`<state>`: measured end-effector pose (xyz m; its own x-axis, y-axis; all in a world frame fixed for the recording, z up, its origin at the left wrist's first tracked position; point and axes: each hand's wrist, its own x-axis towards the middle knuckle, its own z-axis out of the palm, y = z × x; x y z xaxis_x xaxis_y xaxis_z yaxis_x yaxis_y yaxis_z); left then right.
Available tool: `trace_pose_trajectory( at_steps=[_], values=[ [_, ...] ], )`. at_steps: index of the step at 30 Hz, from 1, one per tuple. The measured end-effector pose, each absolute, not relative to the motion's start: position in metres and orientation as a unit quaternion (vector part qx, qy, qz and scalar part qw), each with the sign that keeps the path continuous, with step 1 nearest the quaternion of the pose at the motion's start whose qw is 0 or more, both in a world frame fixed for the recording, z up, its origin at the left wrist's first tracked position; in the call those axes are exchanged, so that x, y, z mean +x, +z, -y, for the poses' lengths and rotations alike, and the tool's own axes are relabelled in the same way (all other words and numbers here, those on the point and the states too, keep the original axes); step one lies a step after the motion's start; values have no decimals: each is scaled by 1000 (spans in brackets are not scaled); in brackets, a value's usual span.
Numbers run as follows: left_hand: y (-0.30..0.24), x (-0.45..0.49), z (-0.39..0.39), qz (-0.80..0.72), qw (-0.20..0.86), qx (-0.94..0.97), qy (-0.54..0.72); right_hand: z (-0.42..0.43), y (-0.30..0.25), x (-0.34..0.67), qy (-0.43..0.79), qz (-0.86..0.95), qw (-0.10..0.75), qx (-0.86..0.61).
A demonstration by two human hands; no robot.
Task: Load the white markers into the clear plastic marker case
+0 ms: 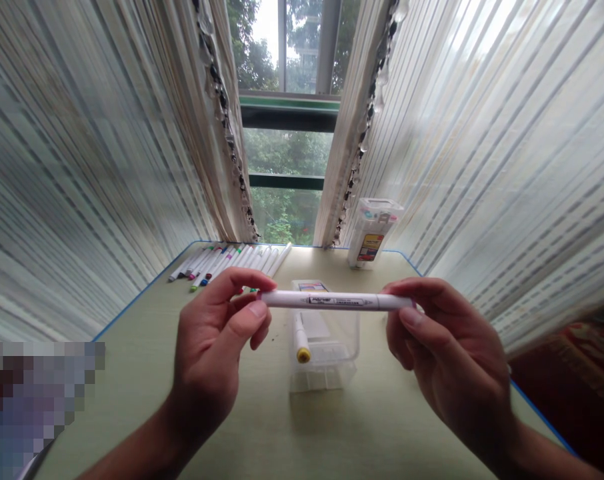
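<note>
A white marker pen (337, 301) is held level above the table, its printed label facing me. My left hand (217, 340) pinches its left end between thumb and fingers. At the other end, my right hand (445, 350) grips it the same way. Below and behind the pen lies a clear plastic case (332, 363), partly covered by it. Inside or on the case rests another white marker with a yellow end (303, 353); which of the two, I cannot tell.
Several white markers with coloured ends (227, 260) lie in a row at the table's back left. An upright clear marker box (372, 233) stands at the back right. The pale green table (142, 353) has a blue edge, with curtains (132, 133) and a window (289, 153) beyond.
</note>
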<state>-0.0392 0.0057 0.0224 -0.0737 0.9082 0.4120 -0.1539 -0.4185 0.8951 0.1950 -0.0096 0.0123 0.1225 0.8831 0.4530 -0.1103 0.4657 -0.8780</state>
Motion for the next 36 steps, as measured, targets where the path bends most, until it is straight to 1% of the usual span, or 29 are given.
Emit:
trace_pose_trajectory(
  at_steps=[9, 21, 24, 28, 30, 32, 36],
  values=[
    [24, -33, -5, -342, 417, 532, 653, 13, 14, 194, 366, 526, 677, -361],
    [30, -31, 1, -319, 475, 531, 625, 5, 18, 191, 360, 483, 718, -349],
    [33, -30, 4, -283, 525, 529, 603, 0, 17, 191, 369, 464, 724, -353],
    [34, -33, 3, -203, 636, 531, 523, -1, 17, 192, 396, 441, 719, -364],
    [34, -34, 3, -176, 674, 521, 493, -1, 17, 191, 408, 436, 712, -369],
    [34, -35, 3, -162, 695, 513, 477, -1, 16, 191, 420, 440, 701, -373],
    [35, -35, 1, -146, 703, 506, 479, -1, 13, 190, 428, 446, 684, -388]
  ],
)
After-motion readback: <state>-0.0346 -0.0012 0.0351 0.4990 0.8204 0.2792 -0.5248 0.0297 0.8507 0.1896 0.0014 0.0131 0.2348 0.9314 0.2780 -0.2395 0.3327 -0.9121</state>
